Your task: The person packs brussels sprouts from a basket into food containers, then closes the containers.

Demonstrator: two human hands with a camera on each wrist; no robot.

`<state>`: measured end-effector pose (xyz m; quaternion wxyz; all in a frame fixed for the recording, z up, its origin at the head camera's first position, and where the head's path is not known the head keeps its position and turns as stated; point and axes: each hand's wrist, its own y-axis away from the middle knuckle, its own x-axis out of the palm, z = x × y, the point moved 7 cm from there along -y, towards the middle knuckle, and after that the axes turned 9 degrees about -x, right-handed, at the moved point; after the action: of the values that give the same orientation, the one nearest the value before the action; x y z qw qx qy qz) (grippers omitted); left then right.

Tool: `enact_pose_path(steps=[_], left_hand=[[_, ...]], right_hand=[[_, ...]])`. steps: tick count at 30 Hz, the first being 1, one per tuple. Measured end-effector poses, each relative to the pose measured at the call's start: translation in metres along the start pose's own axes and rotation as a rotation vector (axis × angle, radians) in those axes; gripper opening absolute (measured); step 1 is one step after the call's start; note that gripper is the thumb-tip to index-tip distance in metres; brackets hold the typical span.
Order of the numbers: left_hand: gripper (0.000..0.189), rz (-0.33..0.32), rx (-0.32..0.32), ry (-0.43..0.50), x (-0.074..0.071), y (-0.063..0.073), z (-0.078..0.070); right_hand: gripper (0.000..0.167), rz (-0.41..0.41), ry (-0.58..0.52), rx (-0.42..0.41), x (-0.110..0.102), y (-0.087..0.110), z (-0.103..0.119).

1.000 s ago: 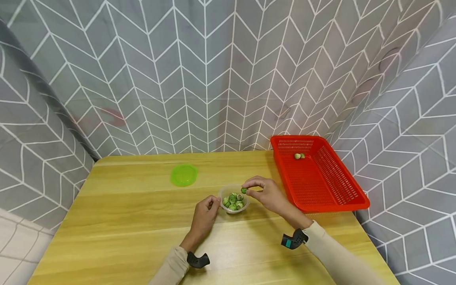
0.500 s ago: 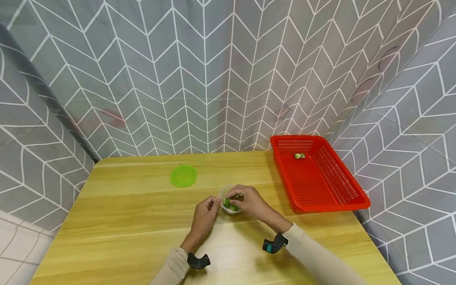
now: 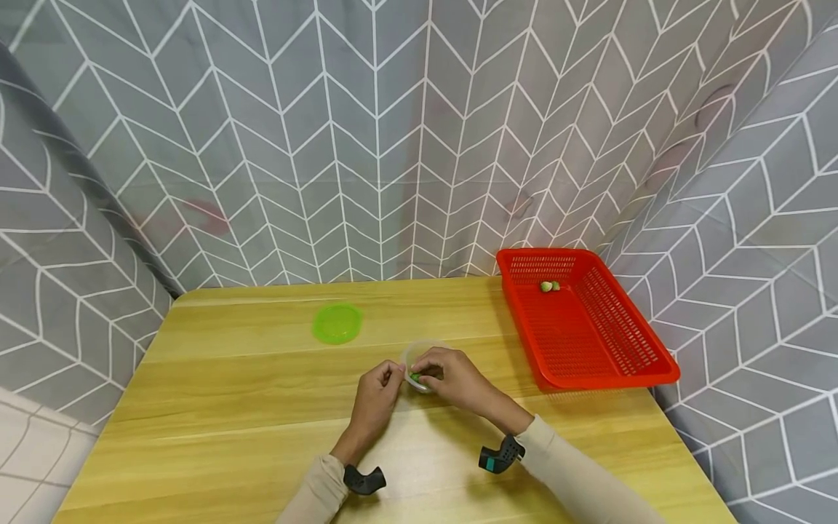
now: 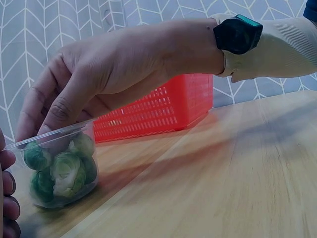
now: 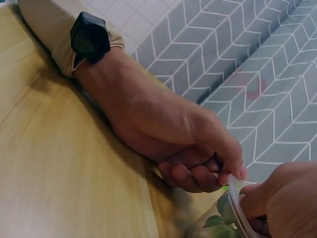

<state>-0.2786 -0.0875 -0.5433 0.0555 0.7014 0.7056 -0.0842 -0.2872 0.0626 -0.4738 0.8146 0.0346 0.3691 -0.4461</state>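
A small clear plastic tub (image 3: 407,353) stands on the table with several Brussels sprouts (image 4: 68,173) in it. My left hand (image 3: 377,393) pinches the tub's rim between thumb and fingers at its left side; the right wrist view shows this grip closely. From the right, my right hand (image 3: 458,382) reaches over the rim, fingertips down inside the tub. Its thumb and fingers pinch a green sprout (image 4: 37,156) at the top of the pile. In the head view this hand hides most of the tub's contents.
A red perforated plastic basket (image 3: 569,349) stands at the table's right, with a couple of pale green sprouts (image 3: 546,287) in its far left corner. A round green lid (image 3: 337,323) lies flat behind the tub, to the left. Patterned grey curtains (image 3: 380,145) surround the wooden table (image 3: 229,407).
My right hand has moved left and down, carrying a Brussels sprout from beside the rim into the tub. My left hand has kept its hold on the rim.
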Motion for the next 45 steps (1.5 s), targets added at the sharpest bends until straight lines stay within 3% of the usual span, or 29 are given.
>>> enact_pose_path(steps=[12,25,36,45], left_hand=[[0.040,0.010,-0.010,0.004,0.000,0.001,0.002],[0.041,-0.002,-0.005,-0.001,0.000,-0.001,0.003],[0.038,-0.009,-0.006,-0.005,0.000,-0.002,0.002],[0.039,-0.016,-0.006,-0.006,-0.001,-0.001,0.002]], right_hand=[[0.019,0.009,-0.021,0.015,0.002,-0.001,-0.002],[0.020,-0.046,-0.035,-0.007,-0.004,0.003,0.001],[0.025,-0.211,-0.018,-0.018,-0.063,0.010,0.000],[0.026,-0.324,0.028,0.059,-0.124,0.021,-0.016]])
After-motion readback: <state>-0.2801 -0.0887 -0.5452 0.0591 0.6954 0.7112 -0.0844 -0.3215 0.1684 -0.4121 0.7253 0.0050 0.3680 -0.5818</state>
